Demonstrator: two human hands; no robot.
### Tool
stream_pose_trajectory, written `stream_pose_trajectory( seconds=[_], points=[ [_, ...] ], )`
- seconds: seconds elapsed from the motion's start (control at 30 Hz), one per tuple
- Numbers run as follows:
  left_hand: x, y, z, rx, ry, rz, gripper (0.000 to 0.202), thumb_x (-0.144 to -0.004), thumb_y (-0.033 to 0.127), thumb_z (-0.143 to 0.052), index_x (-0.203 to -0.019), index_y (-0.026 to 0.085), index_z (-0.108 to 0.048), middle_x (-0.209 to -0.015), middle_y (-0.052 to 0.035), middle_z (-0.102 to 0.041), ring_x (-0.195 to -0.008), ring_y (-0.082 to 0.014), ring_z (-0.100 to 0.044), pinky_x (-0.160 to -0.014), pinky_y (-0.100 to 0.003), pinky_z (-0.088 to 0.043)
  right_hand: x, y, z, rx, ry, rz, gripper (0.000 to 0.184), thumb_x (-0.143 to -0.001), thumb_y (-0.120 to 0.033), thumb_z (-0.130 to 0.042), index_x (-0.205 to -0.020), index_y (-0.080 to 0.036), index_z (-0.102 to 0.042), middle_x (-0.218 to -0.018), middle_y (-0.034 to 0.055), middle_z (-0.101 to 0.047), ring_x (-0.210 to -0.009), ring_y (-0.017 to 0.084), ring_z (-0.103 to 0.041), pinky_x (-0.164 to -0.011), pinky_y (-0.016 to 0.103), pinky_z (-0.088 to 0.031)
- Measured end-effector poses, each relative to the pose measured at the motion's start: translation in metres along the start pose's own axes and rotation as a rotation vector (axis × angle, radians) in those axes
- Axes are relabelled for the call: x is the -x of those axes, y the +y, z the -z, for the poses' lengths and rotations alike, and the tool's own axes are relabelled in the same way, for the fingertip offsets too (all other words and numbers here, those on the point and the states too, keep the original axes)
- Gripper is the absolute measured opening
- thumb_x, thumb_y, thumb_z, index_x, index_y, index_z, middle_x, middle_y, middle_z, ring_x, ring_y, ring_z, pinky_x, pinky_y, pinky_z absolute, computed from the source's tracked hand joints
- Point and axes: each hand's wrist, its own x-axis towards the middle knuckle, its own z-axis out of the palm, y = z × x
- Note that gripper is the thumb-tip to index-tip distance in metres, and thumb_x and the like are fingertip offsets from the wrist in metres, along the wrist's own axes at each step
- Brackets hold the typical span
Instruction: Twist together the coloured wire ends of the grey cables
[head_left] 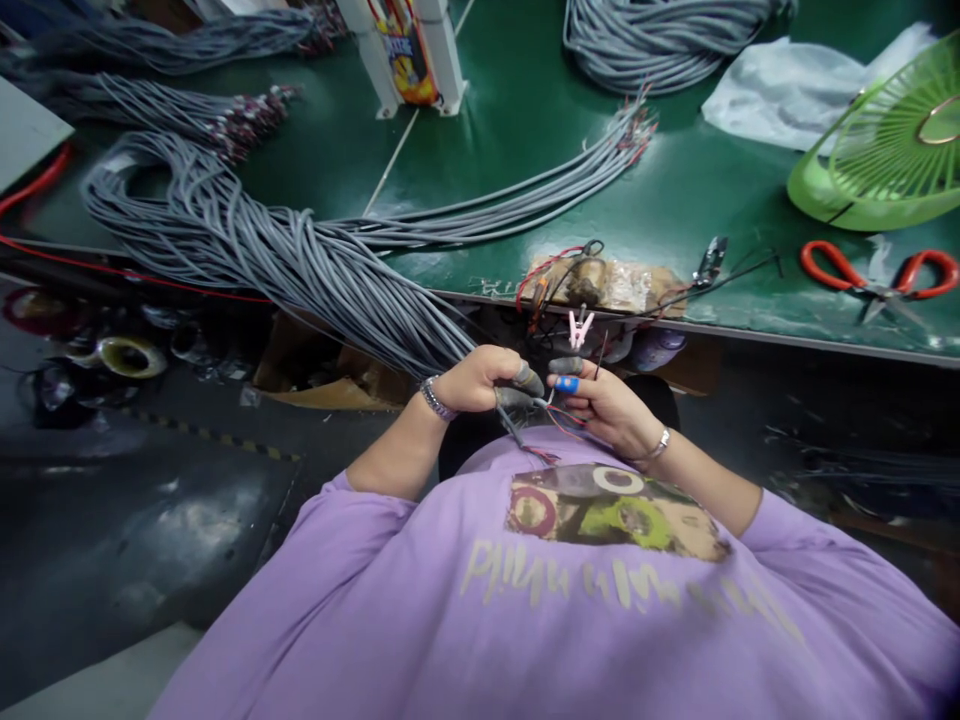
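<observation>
My left hand (480,380) is closed around the end of a grey cable (511,428), its thumb and forefinger covered with grey finger cots. Thin coloured wires (564,412) fan out of the cable's stripped end between my hands. My right hand (600,400), with blue tape on one finger, pinches at these wires; which strand it grips is too small to tell. A thick bundle of grey cables (300,260) runs from the bench down to my left hand. Just beyond my fingers stands a pink clothes peg (579,328) at the bench edge.
On the green bench (495,140) lie red-handled scissors (877,275), a green fan (885,140), a plastic bag (787,90) and a coiled cable bundle (660,40). A white bracket (450,70) stands at the back. Below the bench's front edge is an open cardboard box (330,395).
</observation>
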Motion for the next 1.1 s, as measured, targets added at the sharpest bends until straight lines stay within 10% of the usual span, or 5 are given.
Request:
stream_pose_trajectory(
  seconds=[0.27,0.5,1.1],
  points=[
    [0.002,0.006,-0.001,0.138,0.150,0.072,0.025,-0.087,0.038,-0.070,-0.094,0.014,-0.074,-0.083,-0.0090,-0.075,-0.072,-0.0149,-0.070,-0.067,-0.024,-0.055,-0.018,-0.007,0.028,-0.198,0.223,0.141,0.034,-0.060,-0.011,-0.084,-0.080,-0.018,-0.057,-0.067,-0.0069,-0.058,-0.042,-0.001,-0.026,-0.034,0.011,-0.015],
    [-0.014,0.004,-0.015,-0.040,0.390,0.054,0.024,-0.090,0.035,-0.067,-0.099,0.014,-0.073,-0.087,-0.0075,-0.076,-0.076,-0.0145,-0.072,-0.069,-0.023,-0.056,-0.038,-0.020,0.033,-0.157,0.152,0.097,0.043,-0.078,-0.053,-0.075,-0.072,-0.019,-0.050,-0.065,-0.0006,-0.062,-0.041,0.004,-0.032,-0.032,0.015,-0.015],
    [-0.020,-0.014,-0.031,-0.292,0.349,0.119,0.024,-0.094,0.034,-0.058,-0.103,0.018,-0.073,-0.091,-0.0069,-0.077,-0.081,-0.0169,-0.073,-0.074,-0.026,-0.056,-0.060,-0.030,0.010,-0.167,0.150,0.091,0.047,-0.075,-0.058,-0.078,-0.066,-0.017,-0.058,-0.051,-0.0009,-0.059,-0.035,0.004,-0.030,-0.033,0.019,-0.020]
  ],
)
